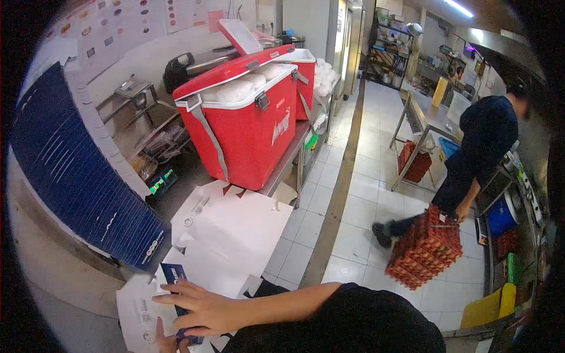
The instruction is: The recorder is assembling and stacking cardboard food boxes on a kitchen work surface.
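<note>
A partly folded cardboard box point(235, 223), white inside with a dark blue printed outside, lies in front of me and bends upward at its lower left. My right hand point(203, 309) reaches across from the lower right, palm down and fingers spread over the blue panel. At the bottom edge, partly cut off, my left hand point(168, 342) grips the carton near the right fingertips, with one finger pointing up against a white flap. Just left of the box stands a tall stack of flat blue cartons point(82, 165).
Two red coolers point(250, 129) packed with white bags stand on a metal table behind the box. To the right, a person in dark clothes point(485, 141) carries tied red egg trays point(426, 247) over the white tiled floor point(359, 206). A metal table point(432, 112) stands beyond.
</note>
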Action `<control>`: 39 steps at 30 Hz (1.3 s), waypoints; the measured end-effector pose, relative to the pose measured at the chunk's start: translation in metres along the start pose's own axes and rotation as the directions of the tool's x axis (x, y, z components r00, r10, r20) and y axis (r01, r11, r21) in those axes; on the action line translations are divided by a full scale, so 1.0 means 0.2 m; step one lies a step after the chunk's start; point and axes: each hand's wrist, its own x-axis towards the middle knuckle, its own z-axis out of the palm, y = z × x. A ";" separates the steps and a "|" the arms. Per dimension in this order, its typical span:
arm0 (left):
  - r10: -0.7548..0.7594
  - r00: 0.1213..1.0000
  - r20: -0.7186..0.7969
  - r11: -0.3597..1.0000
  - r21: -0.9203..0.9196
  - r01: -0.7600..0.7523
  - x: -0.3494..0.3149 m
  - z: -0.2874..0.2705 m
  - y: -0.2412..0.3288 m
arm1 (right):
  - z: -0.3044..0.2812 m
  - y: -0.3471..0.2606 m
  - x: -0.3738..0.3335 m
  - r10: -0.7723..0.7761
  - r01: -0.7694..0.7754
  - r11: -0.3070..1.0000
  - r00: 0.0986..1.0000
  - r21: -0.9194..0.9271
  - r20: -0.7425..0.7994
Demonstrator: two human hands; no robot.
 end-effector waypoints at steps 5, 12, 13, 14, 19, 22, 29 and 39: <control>0.038 0.997 -0.067 0.773 0.635 0.014 -0.02 0.06 0.18 | 0.04 -0.01 0.00 -0.019 -0.042 0.971 0.968 -0.236 -0.250; -0.014 0.995 -0.098 0.802 0.593 0.069 -0.02 0.05 0.20 | -0.04 0.07 0.04 0.069 -0.068 0.998 0.995 -0.014 0.076; 0.214 0.975 -0.059 0.744 0.657 -0.123 -0.02 0.05 0.16 | -0.08 0.07 0.05 0.060 -0.064 0.996 0.996 0.065 0.067; 0.213 0.968 -0.131 0.732 0.678 -0.069 -0.04 0.01 0.19 | -0.16 0.06 0.08 0.108 -0.108 0.994 0.989 -0.006 0.099; 0.404 0.860 0.311 0.359 0.811 -0.462 -0.08 -0.17 0.57 | -0.67 0.06 0.14 0.252 -0.114 0.940 0.869 -0.323 0.427; 0.623 0.680 0.387 -0.038 0.883 -0.468 -0.06 -0.31 0.64 | -0.83 -0.16 0.32 0.170 -0.084 0.980 0.831 -0.182 0.530; 0.927 0.306 -0.216 0.352 0.783 -0.512 0.48 -0.69 1.08 | -1.26 -0.48 0.89 -0.337 0.320 0.797 0.940 -0.513 0.063; 0.914 0.402 0.060 0.175 0.835 -0.522 1.43 -0.83 1.59 | -1.12 -0.22 2.29 -0.604 0.466 0.741 0.777 -0.483 -0.176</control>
